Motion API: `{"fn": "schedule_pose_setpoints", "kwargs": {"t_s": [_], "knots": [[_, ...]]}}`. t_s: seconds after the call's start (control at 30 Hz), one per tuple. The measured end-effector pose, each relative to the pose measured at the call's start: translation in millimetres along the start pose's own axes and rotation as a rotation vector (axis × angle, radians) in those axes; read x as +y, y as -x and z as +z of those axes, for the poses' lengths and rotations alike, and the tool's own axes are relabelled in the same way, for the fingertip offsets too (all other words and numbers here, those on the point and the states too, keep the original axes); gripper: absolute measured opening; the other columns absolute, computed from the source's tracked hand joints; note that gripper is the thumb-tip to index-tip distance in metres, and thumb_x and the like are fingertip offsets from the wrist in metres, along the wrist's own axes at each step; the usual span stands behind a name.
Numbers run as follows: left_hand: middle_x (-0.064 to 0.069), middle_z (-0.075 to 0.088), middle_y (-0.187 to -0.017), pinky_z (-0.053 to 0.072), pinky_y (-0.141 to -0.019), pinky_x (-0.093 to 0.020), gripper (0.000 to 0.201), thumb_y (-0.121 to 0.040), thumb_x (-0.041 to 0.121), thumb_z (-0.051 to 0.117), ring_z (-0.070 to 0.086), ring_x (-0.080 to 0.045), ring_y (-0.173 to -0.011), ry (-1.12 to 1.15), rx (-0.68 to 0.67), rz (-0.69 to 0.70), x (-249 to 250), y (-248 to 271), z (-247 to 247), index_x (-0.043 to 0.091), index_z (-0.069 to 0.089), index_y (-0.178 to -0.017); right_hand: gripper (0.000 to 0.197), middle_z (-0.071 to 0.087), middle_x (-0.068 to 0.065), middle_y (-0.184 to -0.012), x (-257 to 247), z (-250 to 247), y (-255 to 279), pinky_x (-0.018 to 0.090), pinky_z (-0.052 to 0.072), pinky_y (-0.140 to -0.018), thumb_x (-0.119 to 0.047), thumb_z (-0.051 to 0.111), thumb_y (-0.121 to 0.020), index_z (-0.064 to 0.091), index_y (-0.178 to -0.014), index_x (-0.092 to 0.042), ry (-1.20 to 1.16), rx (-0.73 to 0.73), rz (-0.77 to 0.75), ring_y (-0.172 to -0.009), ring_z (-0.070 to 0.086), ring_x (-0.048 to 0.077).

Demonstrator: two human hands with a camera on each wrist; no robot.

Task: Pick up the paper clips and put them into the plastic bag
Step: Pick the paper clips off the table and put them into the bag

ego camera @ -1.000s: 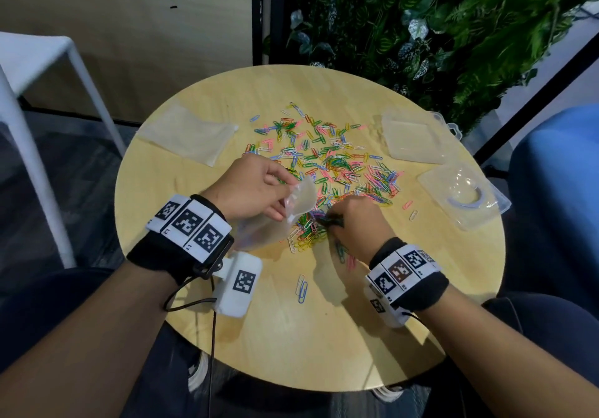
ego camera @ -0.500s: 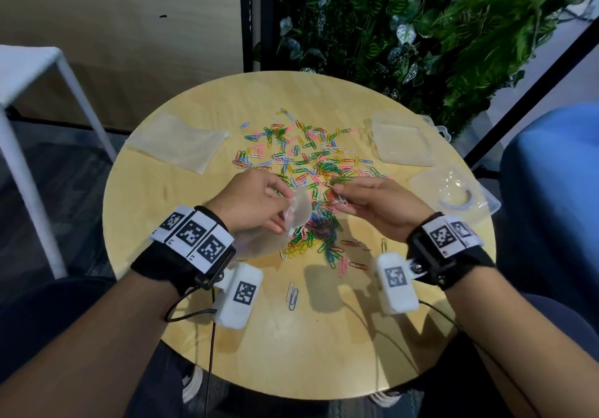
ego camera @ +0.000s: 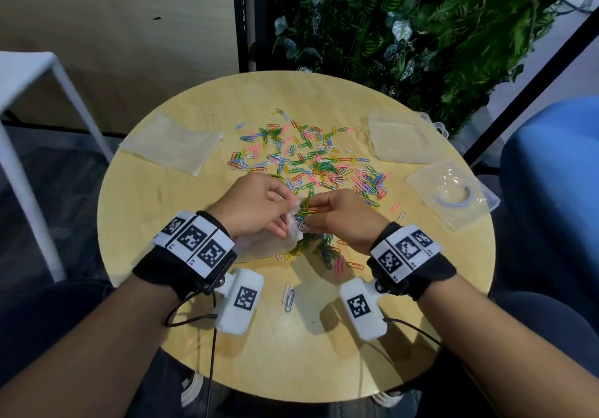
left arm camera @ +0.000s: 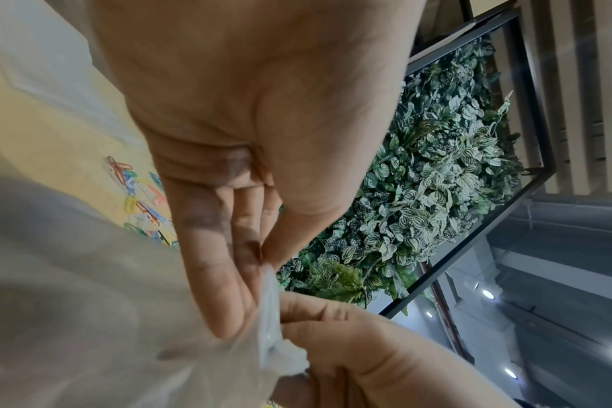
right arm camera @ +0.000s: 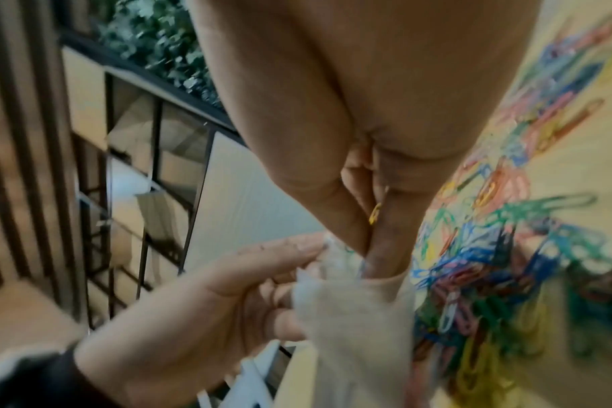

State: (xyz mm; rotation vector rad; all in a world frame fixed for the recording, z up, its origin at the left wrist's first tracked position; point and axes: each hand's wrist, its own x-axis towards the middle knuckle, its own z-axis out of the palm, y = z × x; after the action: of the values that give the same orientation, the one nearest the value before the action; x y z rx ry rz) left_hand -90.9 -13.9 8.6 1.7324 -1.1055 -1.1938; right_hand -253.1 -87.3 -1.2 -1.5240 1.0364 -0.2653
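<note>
Many coloured paper clips [ego camera: 311,161] lie spread over the middle of the round wooden table [ego camera: 291,359]. My left hand [ego camera: 285,213] pinches the rim of a clear plastic bag [ego camera: 275,242] and holds its mouth up, while the bag's body sags to the table. My right hand [ego camera: 316,211] pinches a small bunch of clips [ego camera: 307,207] right at that mouth. In the left wrist view my left hand [left arm camera: 255,289] grips the bag [left arm camera: 88,303]. In the right wrist view my right hand [right arm camera: 371,248] holds a yellow clip [right arm camera: 375,214] against the bag [right arm camera: 353,317].
A second flat plastic bag [ego camera: 171,145] lies at the table's left. A clear plastic box [ego camera: 402,137] and its lid [ego camera: 450,193] sit at the right. Two loose clips [ego camera: 288,294] lie near me. A white stool [ego camera: 32,70] stands left, a blue seat [ego camera: 551,174] right, plants behind.
My right hand has left the pile on the table, risen with a pinch of clips and moved left to the bag's mouth. The left hand has kept hold of the bag.
</note>
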Motion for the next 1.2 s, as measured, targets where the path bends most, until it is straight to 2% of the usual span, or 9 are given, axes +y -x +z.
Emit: {"fn": "schedule_pose_setpoints", "kwargs": {"t_s": [0.17,0.33,0.43,0.53,0.7,0.8,0.93,1.07,1.2], "knots": [[-0.017,0.073,-0.071,0.062,-0.058,-0.031,0.012,-0.097,0.005,0.063,0.072,-0.024,-0.059,-0.008,-0.01,0.022,-3.1,-1.9,1.6,0.009,0.069,-0.087,0.019,0.068,0.014,-0.063,1.4,3.0,2.5,0.038,0.05,-0.059,-0.021,0.073,-0.078,0.069,-0.068,-0.004,0.527,0.153,-0.199,-0.056,0.052,0.016],[-0.01,0.071,-0.064,0.063,-0.058,-0.031,0.006,-0.095,0.006,0.065,0.072,-0.025,-0.061,-0.003,0.02,0.038,-2.5,-2.2,-2.1,0.005,0.07,-0.091,0.028,0.058,-0.014,-0.053,0.4,7.5,4.1,0.03,0.048,-0.064,0.002,0.066,-0.077,0.07,-0.066,-0.023,0.331,0.009,-0.173,-0.057,0.053,0.01],[-0.016,0.072,-0.07,0.063,-0.059,-0.031,0.007,-0.096,0.005,0.063,0.073,-0.026,-0.064,-0.003,-0.005,0.041,-1.8,0.3,-1.1,0.005,0.07,-0.093,0.015,0.063,-0.008,-0.056,0.0,7.7,7.5,0.015,0.043,-0.057,-0.004,0.066,-0.078,0.075,-0.071,-0.015,0.561,0.086,-0.321,-0.047,0.053,0.002],[-0.019,0.074,-0.076,0.063,-0.061,-0.034,0.007,-0.096,0.006,0.063,0.074,-0.029,-0.067,-0.022,-0.025,0.042,-1.4,2.6,1.7,0.005,0.069,-0.097,0.016,0.057,-0.003,-0.054,1.9,12.4,9.0,0.018,0.031,-0.059,-0.005,0.063,-0.077,0.068,-0.063,-0.011,0.71,0.156,-0.407,-0.045,0.043,0.007],[-0.018,0.073,-0.074,0.063,-0.059,-0.031,0.008,-0.096,0.004,0.062,0.073,-0.028,-0.066,-0.029,0.013,0.043,-1.3,0.3,-4.2,0.004,0.07,-0.098,0.025,0.073,-0.005,-0.082,-10.5,-7.7,10.4,0.009,0.045,-0.069,-0.003,0.059,-0.088,0.075,-0.103,-0.014,0.557,-0.248,-0.315,-0.066,0.058,-0.006],[-0.019,0.074,-0.073,0.063,-0.061,-0.035,0.006,-0.095,0.008,0.066,0.072,-0.027,-0.064,-0.033,0.054,0.071,0.1,-1.5,-12.8,0.005,0.07,-0.097,0.024,0.075,0.0,-0.097,-10.8,-41.2,0.3,0.028,0.057,-0.084,-0.003,0.063,-0.089,0.073,-0.109,-0.012,0.338,-0.088,-0.295,-0.086,0.071,0.011],[-0.015,0.072,-0.068,0.06,-0.059,-0.034,0.005,-0.094,0.009,0.067,0.066,-0.022,-0.055,0.007,0.127,0.115,3.7,0.2,-26.5,0.005,0.071,-0.093,0.067,0.059,0.005,-0.129,10.0,-93.9,-31.3,0.034,0.048,-0.095,-0.042,0.078,-0.075,0.054,-0.135,-0.025,0.827,0.281,-0.163,-0.116,0.057,0.023],[-0.006,0.07,-0.06,0.056,-0.05,-0.028,0.006,-0.093,0.007,0.068,0.063,-0.013,-0.047,0.039,0.143,0.126,3.2,1.7,-30.5,0.002,0.071,-0.093,0.109,0.032,0.01,-0.152,28.3,-111.5,-58.2,0.042,0.036,-0.111,-0.064,0.079,-0.06,0.029,-0.149,-0.027,1.027,0.238,0.038,-0.136,0.038,0.032],[-0.005,0.07,-0.059,0.056,-0.048,-0.026,0.003,-0.094,0.007,0.067,0.063,-0.012,-0.045,0.04,0.135,0.123,4.8,2.6,-30.0,0.006,0.07,-0.092,0.084,0.031,0.011,-0.153,37.5,-108.1,-65.2,0.039,0.034,-0.11,-0.059,0.061,-0.083,0.028,-0.151,-0.02,1.152,0.148,0.078,-0.136,0.038,0.032]]}}
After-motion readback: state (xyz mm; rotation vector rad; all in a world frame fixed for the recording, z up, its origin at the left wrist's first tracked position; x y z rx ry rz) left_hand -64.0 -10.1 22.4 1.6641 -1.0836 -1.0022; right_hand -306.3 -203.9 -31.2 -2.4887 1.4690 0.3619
